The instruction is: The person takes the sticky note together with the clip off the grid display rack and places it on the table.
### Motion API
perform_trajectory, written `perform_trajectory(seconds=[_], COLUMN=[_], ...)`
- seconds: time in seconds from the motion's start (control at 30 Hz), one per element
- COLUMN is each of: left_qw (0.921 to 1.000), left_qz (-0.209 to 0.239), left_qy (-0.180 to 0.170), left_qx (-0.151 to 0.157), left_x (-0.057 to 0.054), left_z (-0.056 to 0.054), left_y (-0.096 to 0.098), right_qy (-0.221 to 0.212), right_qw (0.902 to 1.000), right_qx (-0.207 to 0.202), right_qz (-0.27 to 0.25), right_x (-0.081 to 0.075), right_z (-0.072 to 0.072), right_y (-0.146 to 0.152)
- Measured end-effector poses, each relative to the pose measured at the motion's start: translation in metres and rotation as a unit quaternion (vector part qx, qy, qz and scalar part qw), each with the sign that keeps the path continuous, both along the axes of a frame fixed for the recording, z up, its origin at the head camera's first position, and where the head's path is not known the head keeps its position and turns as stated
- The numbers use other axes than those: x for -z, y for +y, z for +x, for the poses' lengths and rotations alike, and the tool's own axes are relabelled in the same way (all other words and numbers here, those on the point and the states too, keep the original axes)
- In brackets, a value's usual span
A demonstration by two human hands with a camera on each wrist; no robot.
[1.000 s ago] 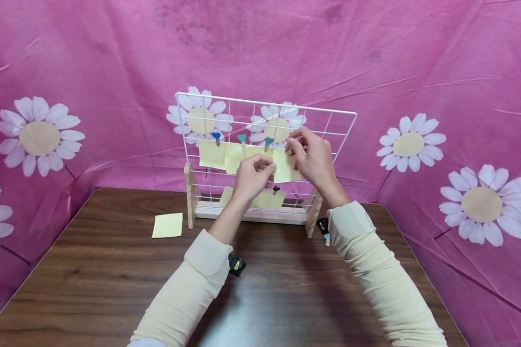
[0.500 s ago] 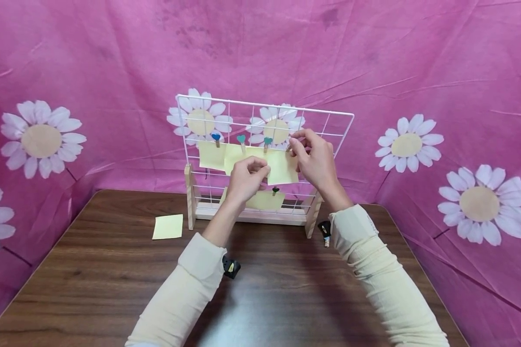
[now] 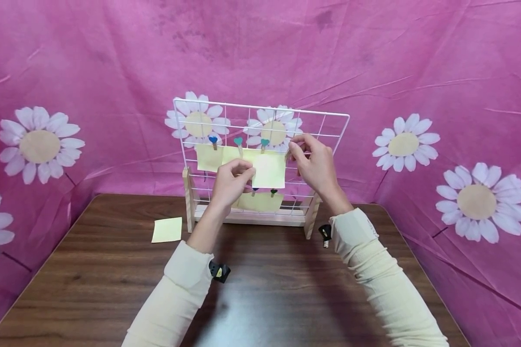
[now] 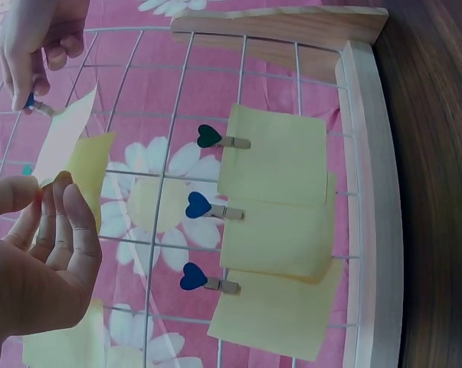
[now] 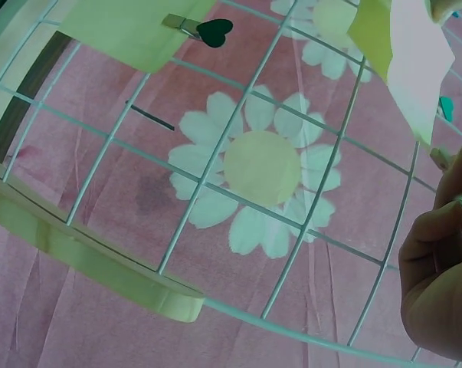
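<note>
My left hand pinches the left edge of a pale yellow sticky note held in front of a white wire grid rack. A small wooden clothespin with a blue heart is in my right hand, between thumb and finger. Its tip meets the note's upper right corner. Behind, a row of notes hangs from clothespins with one blue heart and two teal hearts; the held note overlaps the row's right end. Lower down, three notes hang from heart clothespins, the topmost in the left wrist view being a green-heart clothespin.
The rack stands on a wooden base at the back of the brown table. A loose yellow note lies left of it. Another clothespin lies by the right sleeve. Pink flowered cloth surrounds the table.
My left hand has moved left and slightly down, and the pinched note has shifted left with it, now covering part of the hanging row. My right hand has stayed nearly in place.
</note>
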State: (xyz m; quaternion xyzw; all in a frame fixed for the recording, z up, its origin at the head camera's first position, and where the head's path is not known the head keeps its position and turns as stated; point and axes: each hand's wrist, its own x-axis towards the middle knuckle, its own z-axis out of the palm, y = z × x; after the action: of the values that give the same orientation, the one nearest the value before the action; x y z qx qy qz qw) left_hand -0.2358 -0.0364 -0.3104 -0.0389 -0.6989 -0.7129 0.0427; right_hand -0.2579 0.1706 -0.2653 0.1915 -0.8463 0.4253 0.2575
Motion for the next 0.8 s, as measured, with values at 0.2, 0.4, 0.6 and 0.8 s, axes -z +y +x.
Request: perform_trajectory(seconds=[0.2,0.4,0.6,0.8], left_qw=[1.0,0.9998,0.9997,0.9995], left_qz=[0.003,0.01,0.014,0.016], left_qy=[0.003,0.006,0.006,0.001], left_qx=[-0.008,-0.013,-0.019,-0.026], left_x=[0.003,0.004,0.005,0.006], left_z=[0.002,0.004,0.007,0.008], left_y=[-0.009,-0.019,-0.027,-0.033], right_qy=[0.006,0.009,0.004,0.0], right_qw=[0.9999,0.9999,1.0,0.9999], right_qx=[-0.003,-0.003,-0.002,-0.002], right_qz=[-0.009,-0.012,-0.008,-0.014], right_x=[0.005,0.009,0.015,0.022], right_z=[0.002,0.003,0.004,0.003], right_y=[0.002,0.006,0.009,0.012])
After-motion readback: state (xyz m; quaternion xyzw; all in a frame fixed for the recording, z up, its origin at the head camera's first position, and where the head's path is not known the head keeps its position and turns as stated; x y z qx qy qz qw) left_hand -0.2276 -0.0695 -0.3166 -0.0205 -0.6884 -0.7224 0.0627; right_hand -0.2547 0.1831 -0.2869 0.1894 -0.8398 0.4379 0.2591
